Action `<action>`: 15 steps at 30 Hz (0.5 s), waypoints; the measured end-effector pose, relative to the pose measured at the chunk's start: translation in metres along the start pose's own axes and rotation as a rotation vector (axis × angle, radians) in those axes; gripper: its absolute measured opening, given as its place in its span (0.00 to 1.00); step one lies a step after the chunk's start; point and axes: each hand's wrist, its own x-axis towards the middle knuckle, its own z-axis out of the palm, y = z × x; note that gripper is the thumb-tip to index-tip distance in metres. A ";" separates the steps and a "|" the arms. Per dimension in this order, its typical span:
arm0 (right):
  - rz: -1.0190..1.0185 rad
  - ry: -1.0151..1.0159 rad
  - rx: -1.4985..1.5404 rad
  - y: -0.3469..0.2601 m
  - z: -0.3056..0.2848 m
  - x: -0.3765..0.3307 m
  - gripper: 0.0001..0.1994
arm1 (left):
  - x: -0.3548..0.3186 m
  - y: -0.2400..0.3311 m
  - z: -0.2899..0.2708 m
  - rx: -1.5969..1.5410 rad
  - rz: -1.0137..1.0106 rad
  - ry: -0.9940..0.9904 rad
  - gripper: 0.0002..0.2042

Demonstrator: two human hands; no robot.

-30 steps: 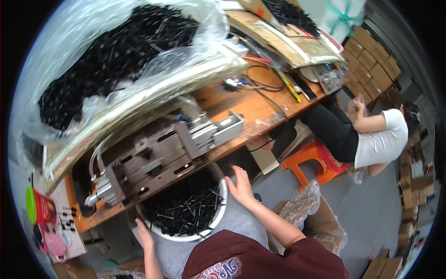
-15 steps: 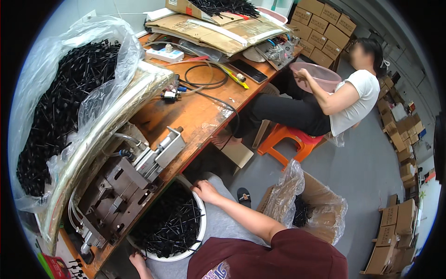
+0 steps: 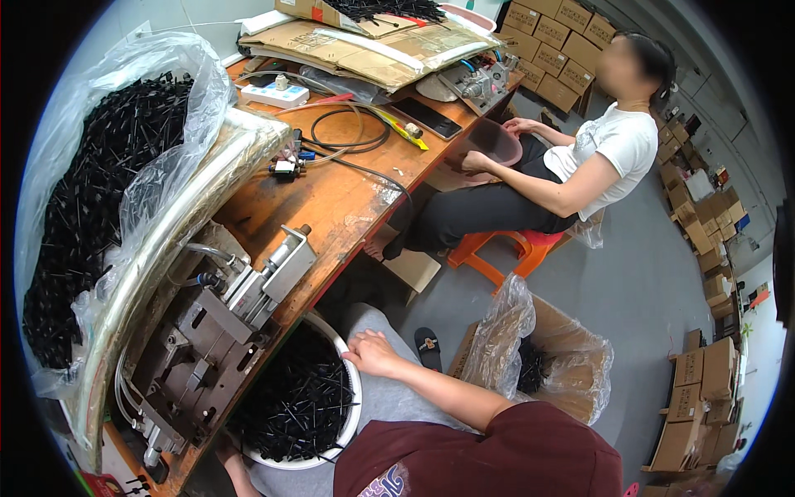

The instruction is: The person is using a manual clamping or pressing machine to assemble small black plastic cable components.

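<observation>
— How much room is there around the basin?
— The white basin (image 3: pixel 352 389) of black sticks (image 3: pixel 294 402) sits on the lap, tucked under the wooden bench's edge (image 3: pixel 348 248), beside the metal press (image 3: pixel 219 331); grey floor lies open to the right.
— And the hands?
— The right hand (image 3: pixel 373 354) rests loose and unclenched on the rim, gripping nothing. The left hand (image 3: pixel 228 455) is under the basin's near edge; its grip is hidden, can't tell
</observation>
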 end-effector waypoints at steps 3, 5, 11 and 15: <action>0.028 -0.011 0.061 -0.004 -0.003 0.001 0.14 | -0.007 -0.004 -0.005 -0.004 0.000 -0.014 0.19; 0.028 0.033 0.030 -0.002 0.000 0.000 0.14 | -0.013 -0.003 -0.003 -0.009 0.005 -0.035 0.19; 0.006 0.088 0.012 -0.003 0.003 -0.001 0.14 | -0.024 -0.013 -0.007 -0.007 0.015 -0.065 0.19; 0.004 0.091 0.030 -0.004 0.002 -0.001 0.14 | 0.000 -0.024 -0.010 0.018 -0.019 -0.062 0.19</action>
